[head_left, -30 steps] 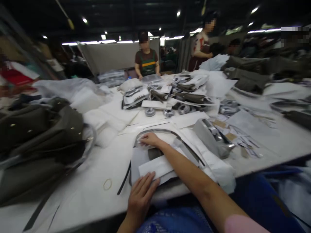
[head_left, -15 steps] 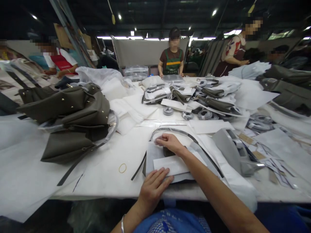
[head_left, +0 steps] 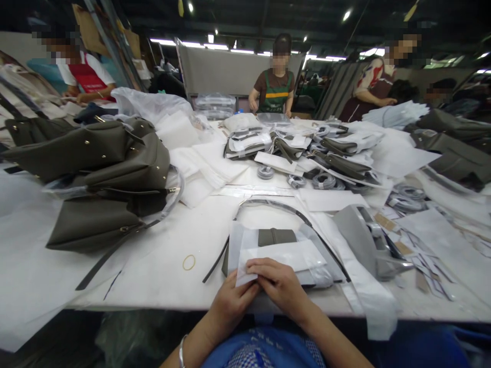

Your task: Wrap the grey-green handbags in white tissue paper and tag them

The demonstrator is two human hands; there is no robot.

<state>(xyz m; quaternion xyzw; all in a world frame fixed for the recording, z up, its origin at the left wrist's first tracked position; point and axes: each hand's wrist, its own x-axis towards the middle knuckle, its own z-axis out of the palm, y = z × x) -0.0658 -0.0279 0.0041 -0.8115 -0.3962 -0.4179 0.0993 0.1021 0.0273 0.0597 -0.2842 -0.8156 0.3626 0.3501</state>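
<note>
A dark olive handbag [head_left: 225, 263] lies flat before me, mostly hidden under thin white sheeting. Its olive tab [head_left: 276, 236] shows through, and its handle [head_left: 274, 203], partly wrapped in clear film, arches away from me. Across the bag lies a folded white packing sheet [head_left: 293, 254], its left end lifted and tilted toward me. My left hand [head_left: 235, 295] pinches the lower edge of that end. Beside it, my right hand [head_left: 283, 286] closes on the same end from the right. The two hands nearly touch at the fingertips.
Left, several olive handbags [head_left: 111, 179] are piled up. A yellow rubber band [head_left: 188, 262] lies on the white table [head_left: 153, 276]. Right stands a grey tape dispenser [head_left: 360, 240] beside paper tags [head_left: 425, 260]. Farther back are wrapped bags [head_left: 249, 143] and coiled straps [head_left: 324, 180]; co-workers stand beyond.
My right hand has come back from the olive tab toward me and taken the packing sheet's left end. My left hand, flat on the sheet before, now pinches it; that end has risen.
</note>
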